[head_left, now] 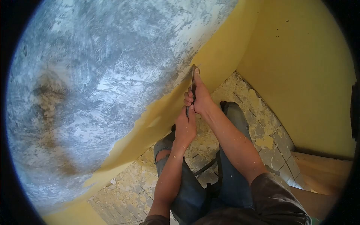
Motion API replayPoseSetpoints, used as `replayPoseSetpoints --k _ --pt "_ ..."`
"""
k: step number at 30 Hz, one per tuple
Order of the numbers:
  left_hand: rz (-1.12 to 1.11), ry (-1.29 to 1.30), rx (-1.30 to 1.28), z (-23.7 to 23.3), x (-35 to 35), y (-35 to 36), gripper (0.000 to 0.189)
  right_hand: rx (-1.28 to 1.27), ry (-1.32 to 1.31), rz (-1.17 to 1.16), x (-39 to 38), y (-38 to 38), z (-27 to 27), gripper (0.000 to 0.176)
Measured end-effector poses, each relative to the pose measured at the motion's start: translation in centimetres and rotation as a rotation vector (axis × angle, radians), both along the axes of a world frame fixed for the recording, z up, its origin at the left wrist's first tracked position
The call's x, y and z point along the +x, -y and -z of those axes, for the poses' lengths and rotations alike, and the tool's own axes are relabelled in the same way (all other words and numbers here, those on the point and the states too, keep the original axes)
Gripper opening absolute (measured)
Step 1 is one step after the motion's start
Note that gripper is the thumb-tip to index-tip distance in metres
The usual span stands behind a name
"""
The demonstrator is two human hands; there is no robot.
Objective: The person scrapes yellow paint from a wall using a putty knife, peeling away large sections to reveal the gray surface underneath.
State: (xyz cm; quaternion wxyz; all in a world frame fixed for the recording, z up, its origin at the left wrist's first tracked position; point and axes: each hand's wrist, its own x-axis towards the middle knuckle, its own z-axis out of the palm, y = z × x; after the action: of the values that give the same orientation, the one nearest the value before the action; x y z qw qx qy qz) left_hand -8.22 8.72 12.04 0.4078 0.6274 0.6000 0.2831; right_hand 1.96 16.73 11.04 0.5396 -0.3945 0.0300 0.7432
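My right hand (200, 93) is wrapped round a dark, narrow scraper-like tool (193, 80), its thumb stretched along it toward the tip. The tool's tip touches the wall where yellow paint (213, 48) meets the bare, mottled grey-white surface (112, 67). Just below, my left hand (185, 125) is closed on the lower end of the same tool, close against the right hand. The exact shape of the blade is hard to make out.
Yellow paint flakes (266, 141) litter the tiled floor (287, 172) around my bent legs (234, 120). A second yellow wall (300, 75) stands at the right. Brown wooden boards (322, 174) lie at the lower right. A dark strap hangs between my legs.
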Motion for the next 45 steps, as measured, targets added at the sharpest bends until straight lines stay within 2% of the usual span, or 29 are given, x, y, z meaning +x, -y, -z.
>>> replayPoseSetpoints --k 2,4,5,7,11,13,15,17,19,23,25,27,32,34,37,38,40,42,44,45 --pt "0.009 -0.031 -0.066 0.3 -0.4 0.2 0.03 0.047 0.007 -0.024 -0.3 0.8 0.1 0.066" --pt "-0.004 0.01 0.433 2.2 -0.6 0.7 0.034 0.098 0.012 -0.038 -0.7 1.2 0.2 0.067" --pt "-0.005 0.007 0.436 2.5 -1.0 0.9 0.034 0.058 0.011 -0.048 -0.9 1.3 0.5 0.064" --pt "0.003 0.003 0.187 1.8 -1.4 0.7 0.034 0.022 0.005 -0.051 -0.9 1.0 0.5 0.062" --pt "0.027 -0.01 0.232 0.1 -0.6 -0.3 0.035 0.017 -0.043 -0.007 0.1 -0.1 -0.5 0.062" --pt "0.054 0.031 0.006 -1.2 0.5 -1.6 0.035 0.0 -0.034 0.02 1.2 -0.7 -1.2 0.064" --pt "0.043 0.054 0.092 0.3 1.8 -2.0 0.033 0.019 0.041 0.134 3.0 -1.7 -2.0 0.062" --pt "0.033 0.08 0.198 1.0 2.4 -2.7 0.032 0.072 0.068 0.108 3.2 -1.6 -1.6 0.061" --pt "0.054 0.025 -0.004 0.1 2.2 -2.3 0.035 0.113 0.086 0.087 3.0 -1.2 -1.4 0.06" --pt "0.036 -0.019 -0.036 1.4 1.3 -0.8 0.035 0.075 0.044 0.035 1.8 -0.1 -0.6 0.062" --pt "-0.006 0.002 0.235 2.5 0.7 0.1 0.035 0.066 0.037 0.012 1.0 0.5 -0.6 0.063" --pt "-0.033 0.024 0.208 2.2 0.0 1.2 0.035 0.034 0.006 -0.075 0.0 1.2 -0.8 0.067" --pt "-0.04 -0.033 0.102 0.8 -0.4 0.8 0.036 0.054 -0.002 -0.065 -0.3 1.2 -1.5 0.068" --pt "-0.005 -0.086 0.312 1.4 -0.3 0.4 0.036 0.053 0.003 -0.06 0.1 0.7 -1.8 0.067" --pt "0.017 0.004 0.341 2.2 0.2 -1.2 0.036 -0.007 0.02 -0.011 1.0 -0.4 -1.9 0.065" --pt "0.012 0.008 0.332 1.8 0.6 -1.6 0.036 -0.038 0.028 0.068 1.9 -1.2 -2.5 0.064" --pt "0.044 0.013 0.064 -0.9 2.2 -2.7 0.031 -0.052 0.048 0.146 3.0 -1.8 -2.5 0.063" --pt "0.038 0.054 0.117 0.0 2.6 -2.7 0.031 0.119 0.075 0.079 3.6 -1.6 -1.9 0.059" --pt "0.033 0.088 0.168 1.0 2.6 -2.5 0.031 0.118 0.078 0.074 3.5 -1.4 -1.8 0.059" --pt "0.03 0.086 0.113 0.6 2.5 -2.1 0.031 0.107 0.071 0.07 3.2 -1.1 -1.9 0.059"
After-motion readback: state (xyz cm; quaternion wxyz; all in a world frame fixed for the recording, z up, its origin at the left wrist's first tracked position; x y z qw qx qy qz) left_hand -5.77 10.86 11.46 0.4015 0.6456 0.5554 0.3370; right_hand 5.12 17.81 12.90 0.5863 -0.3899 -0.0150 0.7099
